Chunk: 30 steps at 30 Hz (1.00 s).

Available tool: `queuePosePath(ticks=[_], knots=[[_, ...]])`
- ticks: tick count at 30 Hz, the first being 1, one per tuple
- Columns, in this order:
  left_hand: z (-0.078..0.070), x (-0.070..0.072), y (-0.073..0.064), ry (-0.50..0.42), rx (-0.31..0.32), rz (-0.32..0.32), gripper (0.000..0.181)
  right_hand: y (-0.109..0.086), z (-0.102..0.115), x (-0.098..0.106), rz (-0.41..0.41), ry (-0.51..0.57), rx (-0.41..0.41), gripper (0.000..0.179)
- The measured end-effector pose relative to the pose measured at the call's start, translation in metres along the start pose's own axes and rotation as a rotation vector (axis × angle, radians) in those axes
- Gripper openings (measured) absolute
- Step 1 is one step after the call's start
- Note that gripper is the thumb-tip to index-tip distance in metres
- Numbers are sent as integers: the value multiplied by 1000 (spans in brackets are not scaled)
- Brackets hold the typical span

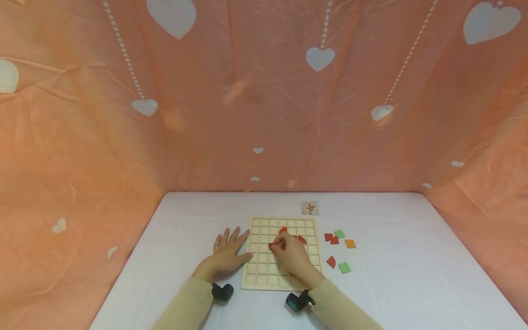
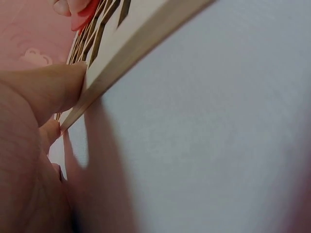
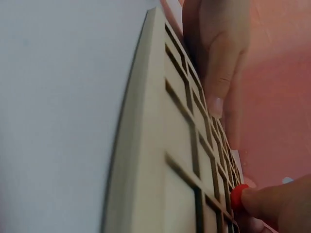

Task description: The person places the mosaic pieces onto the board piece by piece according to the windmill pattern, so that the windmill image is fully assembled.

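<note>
Salmon-orange fabric printed with white hearts wraps the space around you, creased and sagging softly along the left wall, and a smooth white tabletop spreads out below it. Between your hands lies a square, pale wooden board, its face divided by raised strips into a grid of shallow square cells. Just off its left edge is your left hand, and your right hand is over its middle, pinching a small, glossy red piece between thumb and forefinger, close against the grid left of centre; you cannot tell whether it is seated in a cell. Beyond those fingertips, a red rounded wedge and a red quarter-circle tile lie on the board. Right of it are scattered red wedge tiles, green square tiles and an orange square tile, all flat, while a small patterned card lies past the far edge. Your left fingers are spread wide, palm down, thumb touching the wooden rim. Your right forearm, in a beige sleeve, angles in from the near right, the wrist crossing the board's near-right corner.
</note>
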<state>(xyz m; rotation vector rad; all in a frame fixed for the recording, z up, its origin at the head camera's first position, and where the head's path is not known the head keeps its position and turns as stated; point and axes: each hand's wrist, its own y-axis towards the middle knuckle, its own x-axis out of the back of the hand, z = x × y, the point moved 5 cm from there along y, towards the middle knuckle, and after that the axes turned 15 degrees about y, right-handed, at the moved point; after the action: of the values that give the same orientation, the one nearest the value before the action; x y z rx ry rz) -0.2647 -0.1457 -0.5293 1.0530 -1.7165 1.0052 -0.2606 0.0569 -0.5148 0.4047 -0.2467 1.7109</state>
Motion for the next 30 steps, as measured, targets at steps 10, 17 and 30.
queuePosePath(ticks=[10, 17, 30], knots=[[-2, 2, -1, -5, 3, 0, 72, 1, 1, -2, -55, -76, 11, 7], [-1, 2, -2, -15, 12, 7, 73, 0, 5, -3, -63, -106, 35, 9], [0, 0, 0, -8, 19, 11, 73, -1, 4, -3, -57, -103, 12, 9]])
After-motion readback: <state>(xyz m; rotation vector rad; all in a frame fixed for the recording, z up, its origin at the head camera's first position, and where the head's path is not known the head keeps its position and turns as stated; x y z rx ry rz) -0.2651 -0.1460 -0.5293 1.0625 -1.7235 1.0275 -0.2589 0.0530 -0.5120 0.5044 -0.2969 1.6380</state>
